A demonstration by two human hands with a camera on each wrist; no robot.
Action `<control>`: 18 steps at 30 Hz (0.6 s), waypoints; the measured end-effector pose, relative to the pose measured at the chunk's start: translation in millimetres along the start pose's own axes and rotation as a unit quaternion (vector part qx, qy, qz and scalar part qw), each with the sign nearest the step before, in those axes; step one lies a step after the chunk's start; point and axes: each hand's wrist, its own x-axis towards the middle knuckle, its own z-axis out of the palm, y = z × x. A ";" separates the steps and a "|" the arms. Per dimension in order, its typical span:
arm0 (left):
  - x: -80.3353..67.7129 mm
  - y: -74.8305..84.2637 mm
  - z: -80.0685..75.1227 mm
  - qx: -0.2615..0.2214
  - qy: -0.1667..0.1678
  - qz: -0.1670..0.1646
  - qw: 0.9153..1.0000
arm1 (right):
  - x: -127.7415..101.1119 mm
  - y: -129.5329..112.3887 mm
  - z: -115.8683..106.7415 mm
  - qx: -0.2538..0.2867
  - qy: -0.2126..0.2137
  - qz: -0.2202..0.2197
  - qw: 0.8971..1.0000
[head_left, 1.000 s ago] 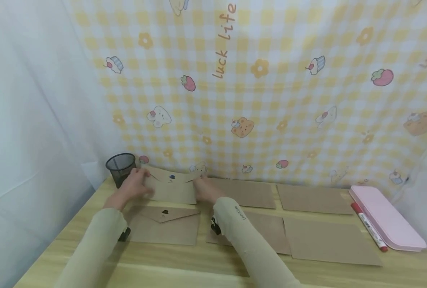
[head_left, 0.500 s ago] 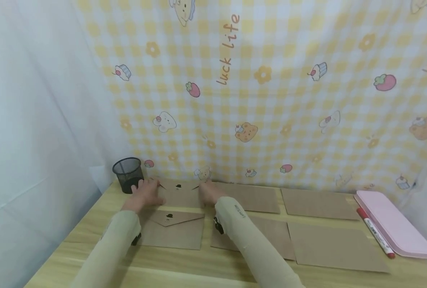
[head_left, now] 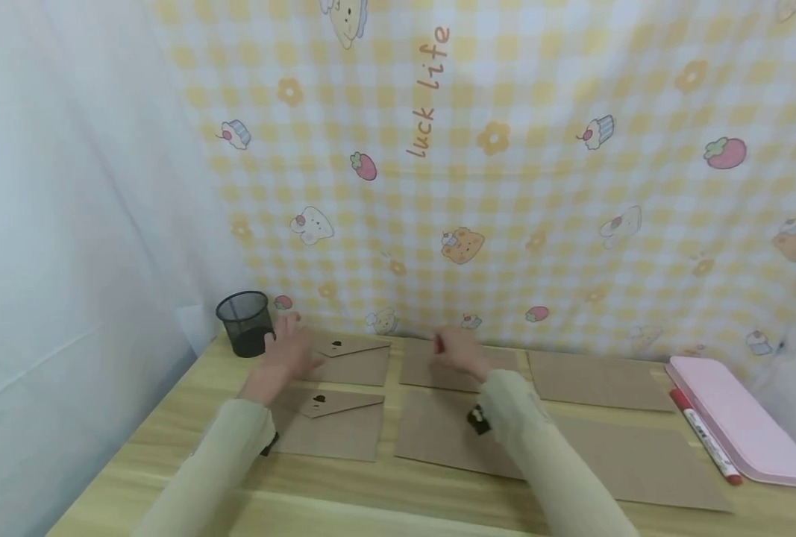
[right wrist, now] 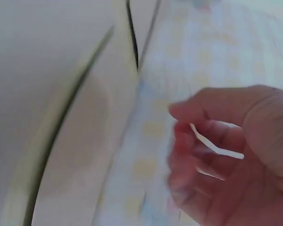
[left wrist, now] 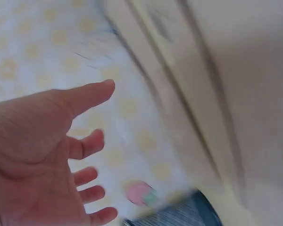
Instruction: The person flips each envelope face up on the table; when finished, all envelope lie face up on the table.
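Observation:
Brown kraft envelopes lie in two rows on the wooden table. My left hand (head_left: pixel 283 362) overlaps the left end of the back-left envelope (head_left: pixel 360 367), whose flap with a small black hat print faces up; its spread fingers hold nothing. Below it lies the front-left envelope (head_left: pixel 337 436), also flap up. In the head view my right hand (head_left: pixel 463 352) is over the back-middle envelope (head_left: pixel 419 365), which lies plain side up. The right wrist view shows that right hand (right wrist: pixel 226 150) with fingers loosely bent and nothing in its grasp. The front-middle envelope (head_left: pixel 431 429) is partly hidden by the right sleeve.
A black mesh pen cup (head_left: pixel 246 324) stands at the back left. Further plain envelopes lie at back right (head_left: pixel 599 380) and front right (head_left: pixel 659 462). A red-capped marker (head_left: pixel 706 440) and a pink case (head_left: pixel 740 421) lie beyond. A checked curtain (head_left: pixel 398 186) hangs behind.
The back-left envelope has gone from raised between both hands to lying flat, and both hands have let go. My right hand has moved right, over the back-middle envelope.

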 end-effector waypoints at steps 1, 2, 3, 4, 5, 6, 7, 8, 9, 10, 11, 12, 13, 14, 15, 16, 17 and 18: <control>-0.8 8.0 -1.5 -0.017 -0.001 0.013 1.000 | -10.2 10.6 -10.1 0.007 -0.003 -0.003 1.000; -1.5 16.1 -3.0 -0.034 -0.006 0.025 0.999 | -20.5 21.2 -18.6 0.015 -0.007 -0.003 1.000; -2.1 24.5 -4.6 -0.055 -0.015 0.039 0.998 | -30.6 30.8 -26.4 0.023 -0.012 -0.006 1.000; -2.4 33.6 -5.4 -0.070 -0.025 0.056 0.996 | -42.6 40.3 -32.7 0.042 -0.021 0.002 0.999; -2.4 42.3 -5.3 -0.089 -0.038 0.070 0.993 | -53.9 49.4 -37.6 0.061 -0.027 0.012 0.998; -1.6 50.6 -4.6 -0.112 -0.052 0.080 0.989 | -64.7 56.9 -41.8 0.078 -0.026 0.019 0.996; -1.1 57.5 -3.1 -0.129 -0.067 0.086 0.986 | -72.5 63.1 -44.9 0.090 -0.025 0.028 0.995; -0.1 65.0 -1.6 -0.150 -0.085 0.089 0.981 | -79.3 67.9 -47.4 0.099 -0.020 0.034 0.994; 1.5 72.1 1.0 -0.163 -0.098 0.094 0.977 | -85.2 71.8 -49.2 0.108 -0.018 0.042 0.993; 3.4 79.2 4.0 -0.176 -0.111 0.097 0.973 | -90.0 74.6 -50.6 0.112 -0.013 0.050 0.992; 5.3 86.4 7.6 -0.195 -0.124 0.097 0.968 | -93.9 76.0 -51.9 0.112 -0.007 0.054 0.992; 7.1 93.8 10.8 -0.209 -0.132 0.098 0.964 | -96.8 76.8 -52.7 0.108 -0.002 0.063 0.992; 8.8 100.7 14.0 -0.220 -0.134 0.098 0.961 | -98.9 76.8 -53.2 0.103 0.000 0.072 0.992; 10.2 107.3 17.3 -0.229 -0.133 0.095 0.960 | -100.5 76.6 -53.4 0.099 0.000 0.081 0.992; 11.4 113.1 20.6 -0.235 -0.128 0.091 0.959 | -101.6 76.5 -53.5 0.095 -0.002 0.091 0.991; 12.8 118.3 23.8 -0.242 -0.123 0.090 0.958 | -102.4 76.1 -53.6 0.090 -0.002 0.097 0.991; 13.8 123.0 26.4 -0.248 -0.119 0.085 0.957 | -102.7 75.7 -53.4 0.088 -0.003 0.104 0.991; 14.5 127.1 28.7 -0.253 -0.115 0.080 0.957 | -102.9 75.4 -53.3 0.086 -0.002 0.111 0.990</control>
